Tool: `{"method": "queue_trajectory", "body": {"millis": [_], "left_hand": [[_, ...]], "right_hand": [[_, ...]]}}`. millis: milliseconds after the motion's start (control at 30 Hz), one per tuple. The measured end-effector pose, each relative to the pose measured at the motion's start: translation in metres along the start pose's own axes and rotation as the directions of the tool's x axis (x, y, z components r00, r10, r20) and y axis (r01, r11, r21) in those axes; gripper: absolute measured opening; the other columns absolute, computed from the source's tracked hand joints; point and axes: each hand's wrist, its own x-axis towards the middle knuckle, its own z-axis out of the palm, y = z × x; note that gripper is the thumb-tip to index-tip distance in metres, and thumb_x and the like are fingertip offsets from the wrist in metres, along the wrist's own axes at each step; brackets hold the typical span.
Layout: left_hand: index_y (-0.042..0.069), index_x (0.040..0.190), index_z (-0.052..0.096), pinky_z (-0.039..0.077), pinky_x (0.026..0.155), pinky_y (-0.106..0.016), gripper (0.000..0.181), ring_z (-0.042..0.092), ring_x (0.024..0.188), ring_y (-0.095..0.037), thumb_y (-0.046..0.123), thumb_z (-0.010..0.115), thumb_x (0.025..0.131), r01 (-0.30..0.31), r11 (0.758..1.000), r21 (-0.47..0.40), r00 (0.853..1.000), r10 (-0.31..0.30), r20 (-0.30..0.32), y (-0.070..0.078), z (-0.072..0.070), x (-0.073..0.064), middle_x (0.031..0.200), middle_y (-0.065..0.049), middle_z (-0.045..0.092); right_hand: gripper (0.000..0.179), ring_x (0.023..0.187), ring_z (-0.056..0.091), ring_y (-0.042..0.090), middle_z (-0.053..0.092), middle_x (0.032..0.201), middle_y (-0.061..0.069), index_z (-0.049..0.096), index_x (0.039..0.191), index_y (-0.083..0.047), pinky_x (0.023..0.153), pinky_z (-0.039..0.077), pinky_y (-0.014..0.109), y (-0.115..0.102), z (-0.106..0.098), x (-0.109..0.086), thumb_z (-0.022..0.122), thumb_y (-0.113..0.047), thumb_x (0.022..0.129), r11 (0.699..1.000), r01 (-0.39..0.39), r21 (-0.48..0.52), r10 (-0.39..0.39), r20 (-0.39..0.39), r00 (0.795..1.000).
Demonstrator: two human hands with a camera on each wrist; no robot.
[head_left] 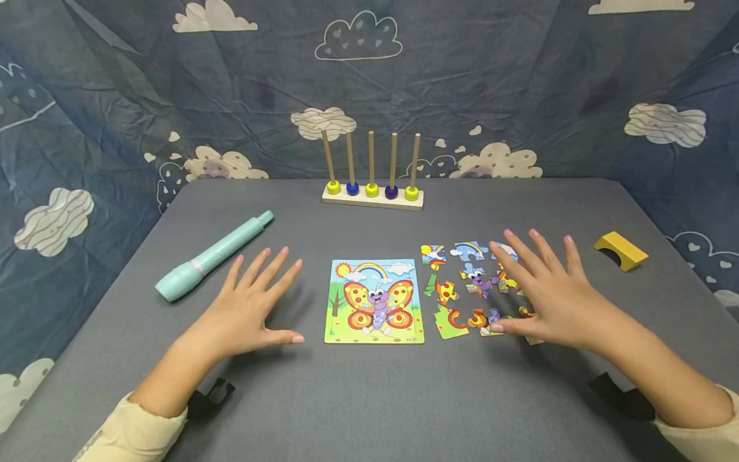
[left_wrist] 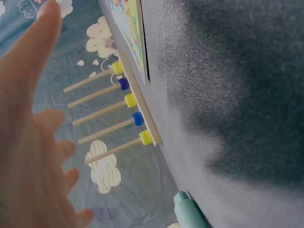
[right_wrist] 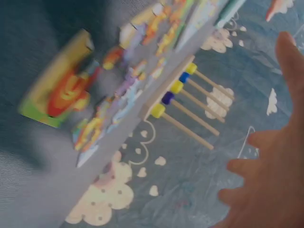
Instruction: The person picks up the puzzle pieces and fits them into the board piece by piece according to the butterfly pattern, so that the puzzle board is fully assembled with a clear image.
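Observation:
My left hand (head_left: 245,311) hovers over the table with fingers spread and holds nothing, between a mint-green flashlight-shaped tube (head_left: 222,251) and a square butterfly puzzle board (head_left: 375,301). The board lies flat and shows a complete butterfly picture with a sun and rainbow. To its right, loose jigsaw pieces (head_left: 446,292) lie in rough rows. Above the right side of these pieces my right hand (head_left: 557,301) is spread, also holding nothing, and it hides some of them. In the right wrist view, a corner piece (right_wrist: 61,90) lies nearest the camera, blurred.
At the back of the table stands a wooden rack (head_left: 372,200) with upright pegs, a yellow or blue bead at each base. A yellow arch block (head_left: 621,250) lies near the right edge. A dark cloth with cloud prints (head_left: 358,38) hangs behind the grey table (head_left: 369,404).

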Motion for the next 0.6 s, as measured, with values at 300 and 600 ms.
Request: {"method": "queue_trajectory", "body": {"millis": [300, 600], "left_hand": [[0.021, 0.146, 0.005, 0.013, 0.101, -0.055, 0.100, 0.003, 0.134, -0.026, 0.059, 0.062, 0.073, -0.040, 0.937, -0.347, 0.994, 0.001, -0.113, 0.003, 0.014, 0.016, 0.150, -0.001, 0.000], [0.018, 0.146, 0.009, 0.019, 0.102, -0.049, 0.095, 0.012, 0.133, -0.024, 0.047, 0.066, 0.076, 0.057, 0.793, -0.607, 0.990, -0.123, -0.068, 0.022, 0.030, 0.038, 0.148, -0.005, 0.013]], "right_hand": [[0.107, 0.134, 0.005, 0.031, 0.013, 0.147, 0.012, 0.015, 0.145, -0.014, 0.102, 0.005, 0.055, 0.004, 0.001, 0.048, 0.081, -0.037, 0.063, 0.929, 0.090, 0.359, -0.045, -0.132, 0.990], [0.091, 0.131, 0.018, 0.031, 0.019, 0.146, 0.011, 0.019, 0.144, -0.016, 0.097, 0.022, 0.056, 0.010, 0.034, 0.089, 0.075, -0.027, 0.073, 0.772, -0.093, 0.628, 0.101, 0.022, 0.995]]}}
